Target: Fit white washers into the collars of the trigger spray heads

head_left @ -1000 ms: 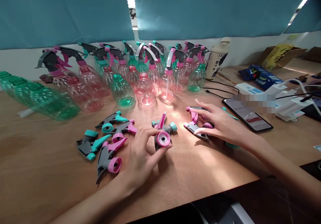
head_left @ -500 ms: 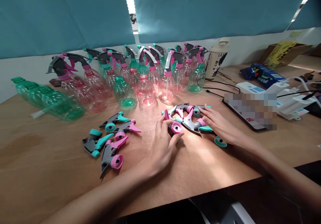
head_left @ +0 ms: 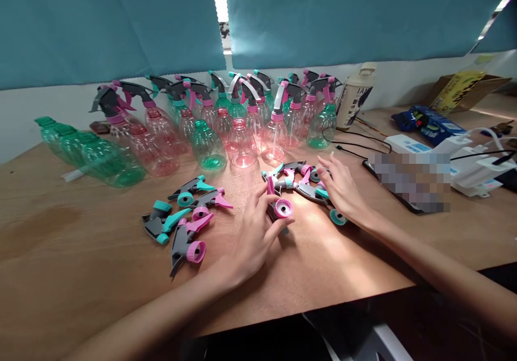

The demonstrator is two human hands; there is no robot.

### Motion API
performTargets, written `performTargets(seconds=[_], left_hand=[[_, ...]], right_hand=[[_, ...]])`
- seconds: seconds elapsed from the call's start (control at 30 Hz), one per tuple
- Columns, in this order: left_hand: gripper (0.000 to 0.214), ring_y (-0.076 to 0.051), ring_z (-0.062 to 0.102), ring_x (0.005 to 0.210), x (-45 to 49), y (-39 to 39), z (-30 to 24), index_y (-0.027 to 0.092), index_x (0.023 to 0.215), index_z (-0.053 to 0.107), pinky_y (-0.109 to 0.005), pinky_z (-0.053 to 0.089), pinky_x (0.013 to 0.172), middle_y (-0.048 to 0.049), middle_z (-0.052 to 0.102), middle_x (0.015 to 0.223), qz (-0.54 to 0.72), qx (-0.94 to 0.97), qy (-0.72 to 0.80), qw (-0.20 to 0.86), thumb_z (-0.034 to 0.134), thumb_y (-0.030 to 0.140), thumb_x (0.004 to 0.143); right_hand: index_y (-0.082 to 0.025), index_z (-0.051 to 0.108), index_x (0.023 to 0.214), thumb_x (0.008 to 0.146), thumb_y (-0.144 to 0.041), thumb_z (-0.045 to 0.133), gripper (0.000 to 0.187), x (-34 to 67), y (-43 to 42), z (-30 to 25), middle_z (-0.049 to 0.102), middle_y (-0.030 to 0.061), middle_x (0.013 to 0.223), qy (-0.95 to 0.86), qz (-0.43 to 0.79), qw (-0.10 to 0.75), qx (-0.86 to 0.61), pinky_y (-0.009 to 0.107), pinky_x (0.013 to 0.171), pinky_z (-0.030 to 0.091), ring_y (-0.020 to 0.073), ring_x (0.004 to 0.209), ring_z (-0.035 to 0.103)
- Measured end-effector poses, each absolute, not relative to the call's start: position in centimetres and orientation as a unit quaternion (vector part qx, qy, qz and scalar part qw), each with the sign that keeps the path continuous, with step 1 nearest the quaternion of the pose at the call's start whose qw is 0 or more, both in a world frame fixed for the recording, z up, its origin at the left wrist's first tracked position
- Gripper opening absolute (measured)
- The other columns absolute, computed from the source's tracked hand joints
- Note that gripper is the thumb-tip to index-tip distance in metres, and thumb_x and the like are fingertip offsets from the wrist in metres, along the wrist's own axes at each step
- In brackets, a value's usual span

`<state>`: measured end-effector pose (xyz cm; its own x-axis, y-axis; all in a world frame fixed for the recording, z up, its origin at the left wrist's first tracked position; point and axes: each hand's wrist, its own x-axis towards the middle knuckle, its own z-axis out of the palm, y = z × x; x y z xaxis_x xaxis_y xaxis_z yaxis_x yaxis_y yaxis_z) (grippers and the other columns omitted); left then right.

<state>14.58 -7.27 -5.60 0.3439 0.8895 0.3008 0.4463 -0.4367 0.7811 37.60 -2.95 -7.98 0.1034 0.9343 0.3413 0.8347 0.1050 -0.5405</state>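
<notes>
The left hand (head_left: pixel 254 234), on the wooden table (head_left: pixel 81 253) before the spray bottles (head_left: pixel 242 145), pinched a pink-collared trigger head (head_left: pixel 281 208), collar turned up into view, while the right hand (head_left: pixel 343 194) lay spread, gripping nothing, steadying the loose heads (head_left: pixel 301 182) beside it.

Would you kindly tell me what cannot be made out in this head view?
Head view:
Phone screen: pixelated blur.
Pink-collared spray head: body hidden by left hand.
Spray-head pile: partly covered by right hand; count unclear.
Back-row bottles: hidden behind front bottles.
</notes>
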Motion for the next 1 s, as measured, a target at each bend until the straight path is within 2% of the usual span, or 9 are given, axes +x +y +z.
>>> performTargets(seconds=[0.1,0.17,0.2,0.27,0.33,0.43,0.67,0.8,1.0], left_hand=[[0.022,-0.028,0.041,0.129,13.0,-7.7,-5.5,0.024,0.105,0.060,-0.048,0.035,0.108,-0.0085,0.040,0.137,0.384,0.769,0.447,0.246,0.067,0.025,0.084],[0.023,-0.026,0.046,0.122,12.2,-8.1,-5.4,0.026,0.107,0.062,-0.046,0.039,0.104,-0.0074,0.041,0.133,0.389,0.773,0.451,0.220,0.067,0.024,0.084],[0.024,-0.025,0.049,0.117,11.9,-8.2,-5.3,0.026,0.107,0.062,-0.044,0.041,0.102,-0.0069,0.043,0.129,0.391,0.774,0.452,0.210,0.068,0.023,0.084],[0.025,-0.023,0.052,0.109,11.6,-8.4,-5.3,0.027,0.107,0.061,-0.041,0.044,0.097,-0.0055,0.048,0.117,0.393,0.775,0.453,0.200,0.069,0.022,0.083],[0.026,-0.021,0.053,0.106,11.4,-8.4,-5.3,0.026,0.107,0.059,-0.037,0.045,0.095,-0.0043,0.050,0.111,0.394,0.772,0.454,0.205,0.068,0.020,0.083],[0.026,-0.021,0.052,0.106,11.4,-8.2,-5.5,0.025,0.106,0.056,-0.035,0.045,0.093,-0.0035,0.051,0.111,0.401,0.764,0.457,0.217,0.065,0.015,0.084],[0.018,-0.020,0.055,0.095,11.2,-7.6,-5.9,0.021,0.103,0.056,-0.032,0.047,0.080,-0.0037,0.056,0.105,0.390,0.745,0.479,0.252,0.062,0.017,0.086],[0.025,-0.015,0.055,0.081,11.1,-7.8,-5.9,0.022,0.107,0.057,-0.026,0.045,0.068,-0.0012,0.059,0.104,0.386,0.737,0.480,0.277,0.063,0.012,0.084],[0.029,-0.010,0.053,0.068,11.1,-7.4,-6.0,0.021,0.108,0.059,-0.022,0.043,0.062,0.0016,0.061,0.096,0.387,0.709,0.480,0.342,0.062,0.007,0.083]], right_hand=[[-0.015,0.044,0.136,0.096,-0.059,0.026,0.063,35.4,-3.3,-6.3,0.029,0.0191,0.153,-0.688,-0.029,0.353,-0.633,0.065,0.112,0.005,0.0343,0.143,0.022],[-0.019,0.052,0.126,0.097,-0.052,0.033,0.048,33.7,-3.8,-4.6,0.046,0.0156,0.143,-0.717,-0.052,0.390,-0.576,0.062,0.113,0.004,0.0309,0.135,0.039],[-0.021,0.057,0.116,0.097,-0.048,0.038,0.038,32.9,-4.2,-3.7,0.061,0.0115,0.126,-0.739,-0.034,0.407,-0.536,0.059,0.114,0.010,0.0275,0.122,0.053],[-0.022,0.060,0.101,0.093,-0.042,0.051,0.024,31.4,-4.9,-2.1,0.071,0.0041,0.091,-0.782,0.034,0.426,-0.453,0.044,0.099,0.041,0.0199,0.086,0.067],[-0.021,0.061,0.090,0.092,-0.030,0.055,0.011,30.2,-5.4,-1.1,0.069,0.0009,0.079,-0.822,0.078,0.430,-0.365,0.029,0.071,0.050,0.0139,0.067,0.063],[-0.019,0.062,0.083,0.090,-0.021,0.056,0.010,29.4,-5.6,-1.5,0.063,-0.0026,0.065,-0.847,0.075,0.422,-0.314,0.022,0.053,0.042,0.0090,0.053,0.053],[-0.015,0.070,0.078,0.093,-0.023,0.054,0.024,29.0,-5.3,-4.8,0.066,0.0015,0.061,-0.857,-0.017,0.396,-0.328,0.023,0.051,0.039,0.0109,0.051,0.054],[-0.012,0.072,0.083,0.092,-0.025,0.056,0.023,28.7,-6.3,-5.0,0.064,0.0014,0.055,-0.851,-0.074,0.385,-0.349,0.026,0.048,0.037,0.0131,0.048,0.051],[-0.007,0.069,0.100,0.093,-0.025,0.054,0.025,28.3,-7.0,-6.0,0.070,0.0041,0.069,-0.834,0.032,0.402,-0.378,0.023,0.052,0.042,0.0100,0.048,0.052]])
